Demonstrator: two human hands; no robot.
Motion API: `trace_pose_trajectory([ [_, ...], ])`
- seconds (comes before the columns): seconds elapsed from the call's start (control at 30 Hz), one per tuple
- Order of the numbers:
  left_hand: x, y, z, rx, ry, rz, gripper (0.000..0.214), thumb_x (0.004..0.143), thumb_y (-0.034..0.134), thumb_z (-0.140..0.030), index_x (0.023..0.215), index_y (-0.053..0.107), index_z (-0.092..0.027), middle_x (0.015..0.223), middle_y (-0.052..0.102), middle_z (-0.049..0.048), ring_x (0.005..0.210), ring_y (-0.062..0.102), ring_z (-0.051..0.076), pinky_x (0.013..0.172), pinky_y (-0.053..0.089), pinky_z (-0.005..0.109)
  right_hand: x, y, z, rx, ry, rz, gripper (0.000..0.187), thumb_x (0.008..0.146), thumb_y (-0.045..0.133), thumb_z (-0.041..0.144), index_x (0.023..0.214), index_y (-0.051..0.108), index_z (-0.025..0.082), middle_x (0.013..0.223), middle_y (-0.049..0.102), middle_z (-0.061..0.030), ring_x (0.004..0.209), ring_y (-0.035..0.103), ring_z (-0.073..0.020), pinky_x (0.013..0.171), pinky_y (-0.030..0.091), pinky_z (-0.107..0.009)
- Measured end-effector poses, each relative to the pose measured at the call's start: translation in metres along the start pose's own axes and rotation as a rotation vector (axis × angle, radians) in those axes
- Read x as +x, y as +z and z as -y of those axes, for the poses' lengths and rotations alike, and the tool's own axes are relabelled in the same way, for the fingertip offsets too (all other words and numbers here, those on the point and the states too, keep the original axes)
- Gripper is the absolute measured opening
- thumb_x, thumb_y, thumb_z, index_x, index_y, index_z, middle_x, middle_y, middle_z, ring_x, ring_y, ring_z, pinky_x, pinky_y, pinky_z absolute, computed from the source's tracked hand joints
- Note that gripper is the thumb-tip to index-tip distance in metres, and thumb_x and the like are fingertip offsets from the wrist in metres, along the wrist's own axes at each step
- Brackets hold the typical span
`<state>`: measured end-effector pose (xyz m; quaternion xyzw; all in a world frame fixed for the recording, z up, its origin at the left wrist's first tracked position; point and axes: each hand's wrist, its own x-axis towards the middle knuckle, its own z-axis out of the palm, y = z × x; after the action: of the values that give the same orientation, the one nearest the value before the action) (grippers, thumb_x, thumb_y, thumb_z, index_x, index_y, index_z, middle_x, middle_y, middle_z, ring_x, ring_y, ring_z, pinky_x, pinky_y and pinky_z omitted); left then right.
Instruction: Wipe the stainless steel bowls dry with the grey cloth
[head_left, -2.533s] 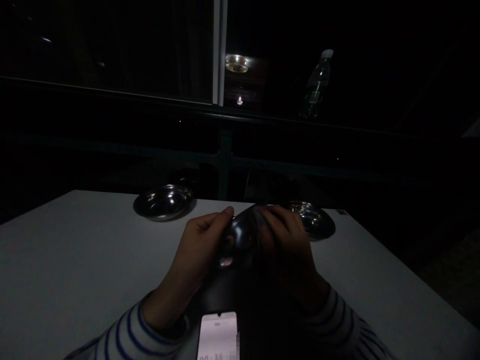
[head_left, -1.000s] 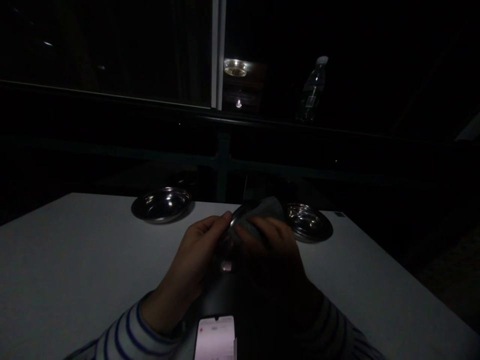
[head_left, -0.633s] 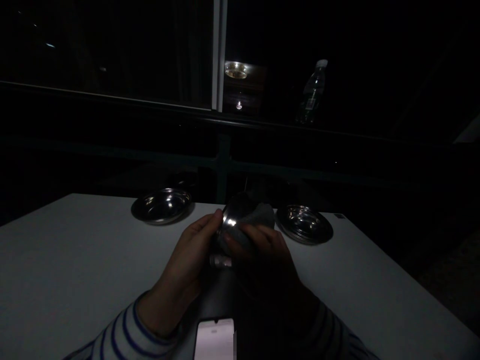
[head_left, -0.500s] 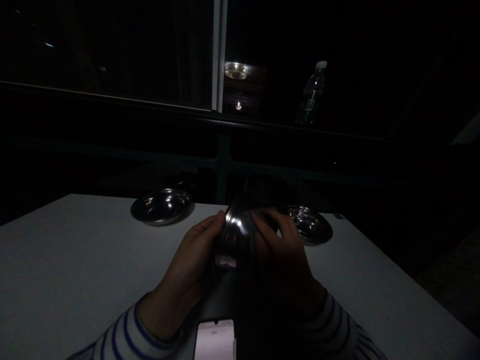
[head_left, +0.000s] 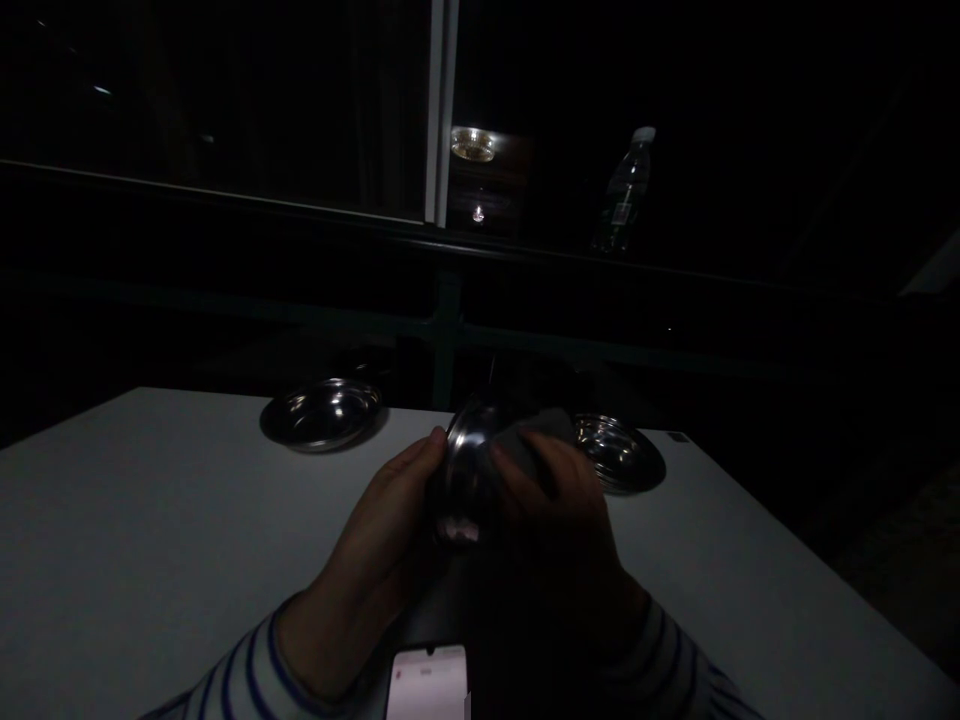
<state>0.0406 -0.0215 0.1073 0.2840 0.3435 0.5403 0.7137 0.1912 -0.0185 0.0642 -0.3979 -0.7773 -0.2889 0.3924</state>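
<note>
In the middle of the view, my left hand (head_left: 390,520) grips a shiny metal bowl (head_left: 469,475) by its left edge, thumb on top. The bowl is tilted on its side, its curved outer face towards me. On its right side, my right hand (head_left: 559,495) presses a dark grey cloth-like piece (head_left: 538,428) against the metal, fingers bent over it. The dim light hides whether that piece is cloth or sponge. Much of the bowl's right half lies behind the fingers and in shadow.
A metal bowl (head_left: 322,415) sits at the white table's (head_left: 187,500) back left, another metal bowl (head_left: 619,455) at back right. A lit phone (head_left: 427,685) lies near me. Beyond the table, a plastic bottle (head_left: 626,190) stands by the window frame (head_left: 441,110).
My right hand has shifted slightly left and down over the bowl, and the grey piece shows more above its fingers. The bowl has turned a little. My left hand keeps its grip.
</note>
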Motion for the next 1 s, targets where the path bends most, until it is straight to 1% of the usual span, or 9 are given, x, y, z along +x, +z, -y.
trace_pose_trajectory([
  [0.1,0.002,-0.002,-0.001,0.01,0.019,-0.073,0.014,0.077,0.059,-0.027,0.074,0.064,-0.014,0.066,0.067,0.0022,0.055,0.06,0.012,0.055,0.047,0.023,-0.005,0.002,0.009,0.048,-0.217,0.004,0.031,0.085,0.046,0.024,0.115,0.053,0.021,0.116,0.052,-0.0077,0.105,0.044,-0.0228,0.083,0.04,-0.04],
  [0.17,0.002,-0.004,-0.002,0.017,0.023,-0.081,0.016,0.074,0.062,-0.03,0.073,0.064,-0.015,0.065,0.066,0.0017,0.054,0.059,0.011,0.053,0.046,0.022,-0.006,0.003,0.009,0.077,-0.264,0.007,0.032,0.084,0.047,0.023,0.115,0.053,0.022,0.117,0.052,-0.0065,0.106,0.044,-0.022,0.085,0.04,-0.04],
  [0.37,-0.001,0.0,-0.002,-0.053,-0.052,-0.052,0.017,0.076,0.06,-0.032,0.077,0.066,-0.016,0.067,0.067,0.0036,0.06,0.061,0.015,0.057,0.048,0.025,0.001,-0.001,-0.004,0.056,0.069,-0.019,0.029,0.088,0.042,0.023,0.114,0.053,0.017,0.113,0.051,-0.0121,0.101,0.047,-0.0234,0.081,0.043,-0.039],
  [0.53,0.001,-0.001,-0.006,0.003,0.032,-0.137,0.015,0.078,0.058,-0.028,0.075,0.066,-0.016,0.065,0.067,0.0019,0.056,0.061,0.013,0.053,0.048,0.022,-0.005,0.001,0.019,0.054,-0.214,-0.035,0.024,0.086,0.045,0.021,0.107,0.057,0.021,0.107,0.056,-0.0037,0.097,0.048,-0.0195,0.082,0.04,-0.037],
  [0.6,0.003,-0.003,-0.006,0.025,0.087,-0.146,0.013,0.077,0.059,-0.026,0.076,0.066,-0.016,0.066,0.068,0.0017,0.056,0.062,0.012,0.053,0.048,0.021,-0.005,0.002,0.02,0.074,-0.255,-0.025,0.025,0.085,0.048,0.022,0.109,0.057,0.022,0.11,0.055,-0.0026,0.099,0.047,-0.0192,0.084,0.039,-0.037],
  [0.67,0.003,-0.004,-0.005,0.047,0.098,-0.133,0.012,0.077,0.059,-0.025,0.075,0.066,-0.015,0.067,0.068,0.0023,0.058,0.062,0.013,0.055,0.049,0.022,-0.002,0.0,0.011,0.082,-0.178,-0.025,0.029,0.085,0.048,0.026,0.113,0.055,0.022,0.115,0.053,-0.0061,0.103,0.046,-0.0223,0.084,0.04,-0.039],
  [0.83,0.0,-0.001,0.001,0.064,-0.014,-0.067,0.017,0.077,0.058,-0.029,0.079,0.067,-0.014,0.07,0.069,0.0052,0.06,0.063,0.016,0.056,0.049,0.026,0.009,-0.01,-0.019,0.081,0.197,0.029,0.032,0.088,0.039,0.021,0.115,0.056,0.017,0.113,0.054,-0.0106,0.104,0.046,-0.0247,0.086,0.041,-0.044],
  [0.9,0.0,0.0,0.001,0.072,-0.018,-0.071,0.017,0.077,0.058,-0.029,0.08,0.067,-0.014,0.072,0.069,0.0054,0.061,0.063,0.017,0.057,0.049,0.027,0.011,-0.013,-0.022,0.091,0.222,0.039,0.032,0.089,0.038,0.021,0.116,0.056,0.016,0.112,0.055,-0.0105,0.103,0.047,-0.0241,0.088,0.041,-0.045],
  [1.0,0.0,-0.001,0.0,0.097,-0.013,-0.077,0.018,0.077,0.058,-0.03,0.076,0.066,-0.014,0.069,0.068,0.0051,0.061,0.064,0.017,0.057,0.049,0.027,0.011,-0.016,-0.015,0.072,0.143,0.047,0.032,0.089,0.039,0.022,0.115,0.057,0.015,0.112,0.056,-0.0114,0.102,0.047,-0.0245,0.085,0.041,-0.043],
])
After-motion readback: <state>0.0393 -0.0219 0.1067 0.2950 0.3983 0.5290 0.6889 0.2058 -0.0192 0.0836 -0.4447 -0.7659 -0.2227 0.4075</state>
